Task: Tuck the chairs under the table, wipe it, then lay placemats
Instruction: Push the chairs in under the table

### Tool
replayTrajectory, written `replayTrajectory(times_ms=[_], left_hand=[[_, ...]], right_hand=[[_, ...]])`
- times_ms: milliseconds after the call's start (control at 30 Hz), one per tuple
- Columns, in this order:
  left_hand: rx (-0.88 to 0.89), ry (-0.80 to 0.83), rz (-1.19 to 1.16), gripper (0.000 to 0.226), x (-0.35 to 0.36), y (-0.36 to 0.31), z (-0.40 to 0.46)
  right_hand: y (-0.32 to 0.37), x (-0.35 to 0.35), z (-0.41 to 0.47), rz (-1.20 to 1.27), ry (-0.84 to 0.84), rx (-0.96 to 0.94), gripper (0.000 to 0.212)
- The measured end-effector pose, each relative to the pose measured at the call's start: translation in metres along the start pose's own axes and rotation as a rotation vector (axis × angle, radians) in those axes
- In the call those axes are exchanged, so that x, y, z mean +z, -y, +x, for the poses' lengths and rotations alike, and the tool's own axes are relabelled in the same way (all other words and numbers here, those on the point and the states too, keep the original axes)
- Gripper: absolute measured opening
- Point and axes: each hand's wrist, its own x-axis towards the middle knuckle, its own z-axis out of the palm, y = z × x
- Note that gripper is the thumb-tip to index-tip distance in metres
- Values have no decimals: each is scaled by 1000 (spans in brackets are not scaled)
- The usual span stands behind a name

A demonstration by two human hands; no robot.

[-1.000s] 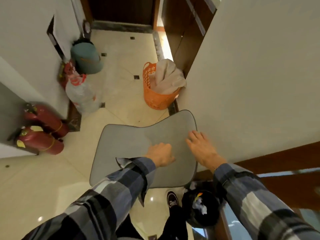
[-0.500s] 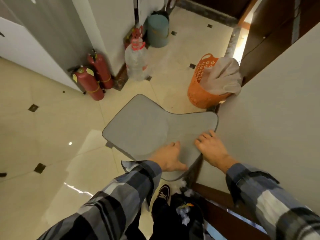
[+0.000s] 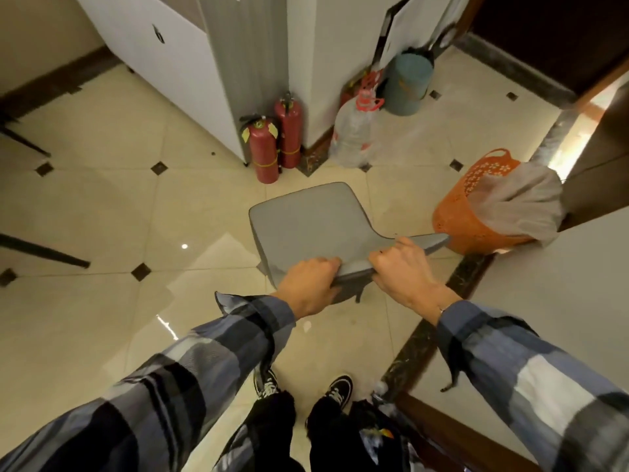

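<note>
Gripping the grey chair point(image 3: 308, 219) by its near backrest edge, left hand point(image 3: 308, 284) and right hand point(image 3: 406, 274) both curling round it; standing on tile, orange basket point(image 3: 466, 212) just right of it, fire extinguishers point(image 3: 272, 144) beyond.

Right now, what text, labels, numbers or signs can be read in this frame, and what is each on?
No text reads legibly.
Yellow tags on the fire extinguishers: too small to read.
Red label on the water jug: blurred.
Paper sheet on the wall: no print made out.
Dark mark on the white cabinet: looks like a handle, not a number.
</note>
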Motion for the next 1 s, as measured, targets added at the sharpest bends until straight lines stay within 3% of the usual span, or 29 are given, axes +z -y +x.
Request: replayTrajectory(times_ms=[167, 367, 533, 633, 767, 1000], left_hand=[[33, 103, 134, 23, -25, 67, -18], [37, 135, 154, 23, -69, 138, -42], [-81, 209, 217, 15, -78, 203, -100], [-161, 213, 226, 13, -70, 233, -135], [-257, 161, 202, 17, -44, 257, -183], [-477, 18, 63, 18, 0, 265, -223]], right_hand=[[48, -8, 20, 149, -69, -46, 43], [99, -11, 41, 293, -97, -42, 33], [198, -18, 52, 230, -111, -186, 17], [249, -25, 48, 243, -120, -219, 30], [290, -16, 51, 212, -144, -349, 32], [293, -13, 100, 89, -245, -667, 35]])
